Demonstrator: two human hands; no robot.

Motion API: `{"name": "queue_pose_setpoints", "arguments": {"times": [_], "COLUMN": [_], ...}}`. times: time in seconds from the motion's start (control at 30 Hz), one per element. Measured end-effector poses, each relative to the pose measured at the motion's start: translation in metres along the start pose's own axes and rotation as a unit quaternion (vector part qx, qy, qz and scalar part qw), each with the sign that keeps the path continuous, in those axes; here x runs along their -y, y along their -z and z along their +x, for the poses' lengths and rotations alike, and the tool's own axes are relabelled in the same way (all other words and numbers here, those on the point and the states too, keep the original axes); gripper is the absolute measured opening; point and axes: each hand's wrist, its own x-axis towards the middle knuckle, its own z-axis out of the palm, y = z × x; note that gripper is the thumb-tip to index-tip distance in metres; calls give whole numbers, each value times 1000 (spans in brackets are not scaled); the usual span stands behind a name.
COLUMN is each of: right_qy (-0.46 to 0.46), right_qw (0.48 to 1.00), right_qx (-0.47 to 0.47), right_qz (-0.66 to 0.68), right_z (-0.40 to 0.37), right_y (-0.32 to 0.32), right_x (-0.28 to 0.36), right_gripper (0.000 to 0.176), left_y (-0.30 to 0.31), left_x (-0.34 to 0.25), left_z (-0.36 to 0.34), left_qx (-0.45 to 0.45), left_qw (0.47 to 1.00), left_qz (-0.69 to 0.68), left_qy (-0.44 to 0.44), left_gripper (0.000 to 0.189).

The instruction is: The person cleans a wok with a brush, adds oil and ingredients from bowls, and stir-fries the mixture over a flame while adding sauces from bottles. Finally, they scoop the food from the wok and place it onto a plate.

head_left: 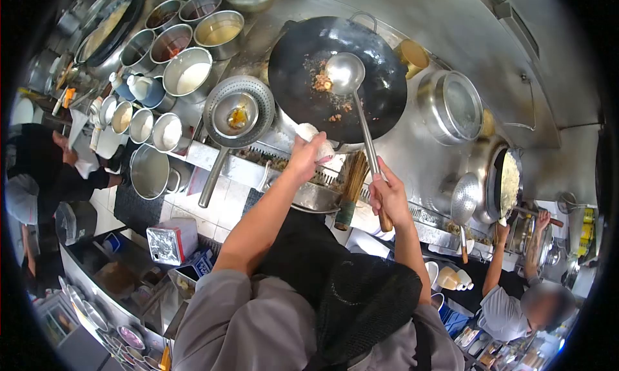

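Note:
A large black wok [387,80] holds a small heap of browned, chopped food [321,80], with a few bits lower down. My right hand [389,193] is closed round the handle of a metal ladle [345,73], whose bowl rests in the wok beside the food. My left hand [308,155] grips a white cloth [308,132] at the wok's near edge. Just below, a bamboo brush [353,184] stands between my hands. Left of the wok, a small bowl with yellow liquid [237,113] sits in a perforated strainer [258,87].
Metal containers of sauces and powders [188,74] crowd the upper left. A lidded pot [451,106] stands right of the wok. At the far right a co-worker [506,313] handles another wok [509,184]; another person [39,171] is at the left.

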Motion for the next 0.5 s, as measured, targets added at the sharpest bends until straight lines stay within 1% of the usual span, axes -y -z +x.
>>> {"name": "queue_pose_setpoints", "arguments": {"times": [0.03,0.07,0.1,0.17,0.2,0.23,0.3,0.33,0.4,0.43,0.5], "right_qy": [-38,-53,-54,9,15,15,-44,-43,2,5,-22], "right_qw": [996,993,993,999,999,999,996,996,999,999,998], "right_qx": [3,21,20,14,11,12,32,33,31,34,38], "right_qz": [83,99,102,-30,-38,-38,71,71,-37,-39,50], "right_z": [-2,4,10,19,20,18,17,19,23,21,8], "right_y": [-3,-1,-3,-9,-10,-10,-10,-11,-14,-16,-22], "right_x": [1,2,-3,-6,-5,-3,0,-2,-10,-4,6], "right_gripper": [56,57,57,55,55,55,54,54,56,56,55], "left_y": [1,2,1,3,6,7,8,7,8,9,8], "left_x": [-1,-4,-6,-6,-2,-2,0,1,1,-1,1], "left_z": [-2,-3,-4,2,7,8,8,9,10,11,8], "left_qx": [-3,15,34,37,48,58,48,39,40,40,21], "left_qw": [1000,1000,999,999,999,998,998,999,998,998,999], "left_qz": [0,4,9,19,19,20,23,24,32,39,33], "left_qy": [1,-1,-3,1,-10,-19,-22,-25,-22,-21,-22], "left_gripper": [37,36,35,33,33,34,34,35,36,37,38]}}
